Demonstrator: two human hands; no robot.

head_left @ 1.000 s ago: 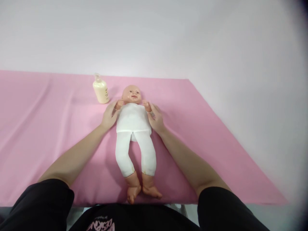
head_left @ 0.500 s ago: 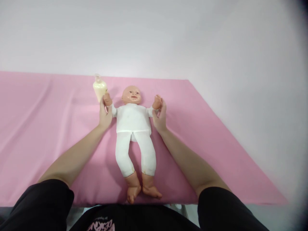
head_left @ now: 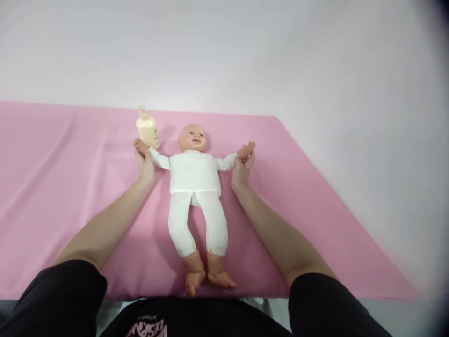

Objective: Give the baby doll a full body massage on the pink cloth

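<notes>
Left hand (head_left: 145,164) stretched forward, fingers pinching baby doll (head_left: 195,187) wrist, doll arm spread outward just below one lotion bottle (head_left: 148,131). Doll on back mid pink sheet (head_left: 52,187), feet at near edge. Right hand (head_left: 242,169) grips other wrist likewise. Wide bare sheet either side. One doll, two hands.

The lotion bottle (head_left: 147,132) stands just behind the left hand (head_left: 144,164), close beside the doll (head_left: 194,187)'s head, blocking that corner. To the right hand (head_left: 242,169)'s outer side, the pink sheet (head_left: 315,201) lies open.
</notes>
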